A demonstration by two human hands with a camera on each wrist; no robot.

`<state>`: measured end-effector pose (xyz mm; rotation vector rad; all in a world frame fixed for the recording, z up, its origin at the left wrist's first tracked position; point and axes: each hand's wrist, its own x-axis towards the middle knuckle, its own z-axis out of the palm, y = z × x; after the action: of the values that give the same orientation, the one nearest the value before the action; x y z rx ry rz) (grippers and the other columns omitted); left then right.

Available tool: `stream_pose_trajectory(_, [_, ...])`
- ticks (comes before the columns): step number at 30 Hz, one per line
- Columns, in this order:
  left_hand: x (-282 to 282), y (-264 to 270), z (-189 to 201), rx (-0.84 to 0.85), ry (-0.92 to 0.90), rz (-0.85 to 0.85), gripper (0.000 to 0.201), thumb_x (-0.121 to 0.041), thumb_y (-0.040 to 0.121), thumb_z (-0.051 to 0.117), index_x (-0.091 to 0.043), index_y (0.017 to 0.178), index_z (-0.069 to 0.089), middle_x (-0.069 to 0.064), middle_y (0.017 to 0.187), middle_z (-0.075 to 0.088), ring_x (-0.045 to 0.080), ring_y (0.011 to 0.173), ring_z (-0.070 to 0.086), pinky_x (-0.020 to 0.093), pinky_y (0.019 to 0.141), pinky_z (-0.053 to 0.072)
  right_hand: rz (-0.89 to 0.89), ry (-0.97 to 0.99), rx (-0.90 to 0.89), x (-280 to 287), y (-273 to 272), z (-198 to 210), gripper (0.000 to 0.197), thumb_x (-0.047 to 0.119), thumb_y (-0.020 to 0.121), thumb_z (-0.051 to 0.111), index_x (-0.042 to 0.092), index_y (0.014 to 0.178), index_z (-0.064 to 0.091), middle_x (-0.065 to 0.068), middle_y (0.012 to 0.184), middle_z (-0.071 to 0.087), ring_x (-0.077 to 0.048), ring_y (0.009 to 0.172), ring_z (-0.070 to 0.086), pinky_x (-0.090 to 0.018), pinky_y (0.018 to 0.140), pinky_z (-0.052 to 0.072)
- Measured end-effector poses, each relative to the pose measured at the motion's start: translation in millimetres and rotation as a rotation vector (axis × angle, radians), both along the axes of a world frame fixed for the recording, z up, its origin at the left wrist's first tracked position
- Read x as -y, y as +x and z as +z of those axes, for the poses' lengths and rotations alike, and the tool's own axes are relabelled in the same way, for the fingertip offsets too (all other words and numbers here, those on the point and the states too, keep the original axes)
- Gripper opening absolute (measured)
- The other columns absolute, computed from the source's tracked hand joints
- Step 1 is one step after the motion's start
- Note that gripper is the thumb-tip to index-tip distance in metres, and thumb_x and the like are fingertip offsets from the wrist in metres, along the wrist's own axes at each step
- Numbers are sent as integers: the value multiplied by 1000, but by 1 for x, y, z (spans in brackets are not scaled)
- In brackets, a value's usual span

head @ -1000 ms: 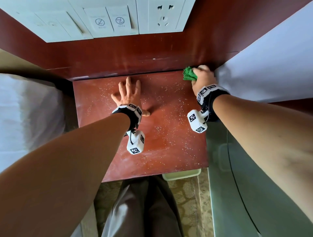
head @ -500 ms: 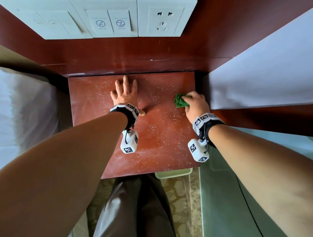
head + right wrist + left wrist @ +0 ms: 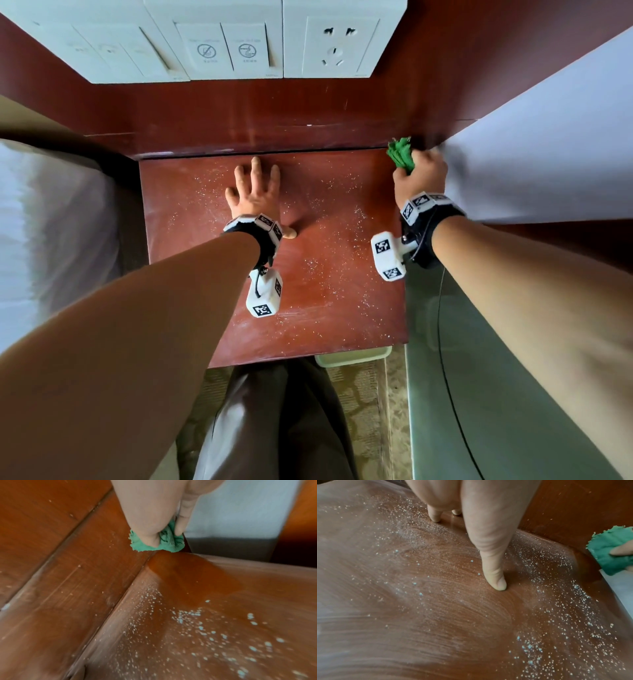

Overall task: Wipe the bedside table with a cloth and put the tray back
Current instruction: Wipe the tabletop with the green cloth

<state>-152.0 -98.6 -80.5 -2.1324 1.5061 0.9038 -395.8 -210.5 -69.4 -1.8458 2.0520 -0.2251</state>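
The bedside table [image 3: 212,308] has a red-brown top strewn with white crumbs and dusty smears [image 3: 556,615]. My left hand [image 3: 260,198] lies flat on its far middle with fingers spread; the thumb [image 3: 494,574] presses the wood. My right hand [image 3: 419,174] grips a bunched green cloth [image 3: 400,154] at the table's far right corner, against the back panel. In the right wrist view the cloth [image 3: 154,545] sits in that corner, pinched by my right hand [image 3: 164,535]. The cloth [image 3: 611,550] also shows at the right edge of the left wrist view. A pale green rimmed object [image 3: 352,356], perhaps the tray, peeks out under the front edge.
A wooden back panel [image 3: 308,113] carries white switches and a socket [image 3: 335,44]. White bedding [image 3: 51,222] lies left of the table and more white bedding [image 3: 531,154] right of it. A grey-green surface [image 3: 513,394] runs along the near right. My legs stand on patterned carpet [image 3: 363,411].
My right hand swept the cloth from the far right corner toward me along the right side, then back to that corner. The left hand stayed flat in place.
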Motion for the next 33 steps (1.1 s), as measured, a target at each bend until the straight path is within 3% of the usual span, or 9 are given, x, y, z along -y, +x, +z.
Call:
stream_pose_trajectory(7, [0, 1, 0, -9, 2, 2, 142, -60, 58, 84, -27, 154, -15, 7, 159, -28, 38, 147, -16, 60, 118, 8, 20, 147, -129, 9, 27, -11, 23, 15, 90, 48, 2, 105, 59, -14, 131, 44, -36, 115, 45, -37, 93, 39])
stream_pose_trajectory(11, [1, 2, 0, -18, 10, 6, 142, -59, 58, 84, -28, 154, -16, 7, 159, -29, 38, 147, -17, 60, 118, 7, 191, 88, -111, -5, 23, -13, 33, 11, 85, 47, 4, 113, 62, -12, 130, 46, -37, 112, 43, -36, 90, 38])
stream_pose_trajectory(16, [0, 2, 0, -18, 4, 11, 143, -60, 57, 85, -28, 154, -16, 6, 159, -29, 38, 147, -17, 60, 118, 8, 397, 181, -24, -29, 14, -10, 44, 10, 84, 54, 15, 127, 62, 0, 131, 50, -31, 112, 43, -32, 92, 42])
stream_pose_trajectory(22, [-1, 2, 2, -27, -2, 19, 143, -59, 57, 85, -28, 155, -14, 5, 159, -28, 38, 147, -17, 59, 118, 7, 590, 326, 25, -66, 4, -10, 35, 13, 87, 56, 20, 119, 68, 1, 120, 59, -28, 107, 53, -31, 84, 47])
stream_pose_trajectory(27, [0, 2, 2, -22, 2, 16, 143, -61, 58, 84, -28, 154, -16, 6, 159, -29, 38, 147, -17, 59, 118, 6, 399, 305, 95, -57, 8, 0, 29, 15, 86, 58, 13, 112, 70, -5, 111, 64, -25, 97, 61, -26, 79, 43])
stream_pose_trajectory(30, [0, 2, 1, -17, 2, 9, 143, -61, 58, 84, -28, 154, -16, 6, 159, -29, 38, 147, -17, 59, 119, 7, 118, 142, 93, -38, 9, 6, 31, 16, 82, 58, 6, 110, 67, -15, 111, 61, -31, 101, 58, -31, 82, 43])
stream_pose_trajectory(33, [-1, 3, 0, -13, 0, 5, 143, -62, 57, 84, -28, 154, -17, 7, 159, -29, 38, 147, -17, 59, 118, 7, -52, 29, 92, -18, 11, 4, 25, 10, 79, 54, 0, 99, 65, -21, 110, 57, -38, 99, 56, -38, 82, 46])
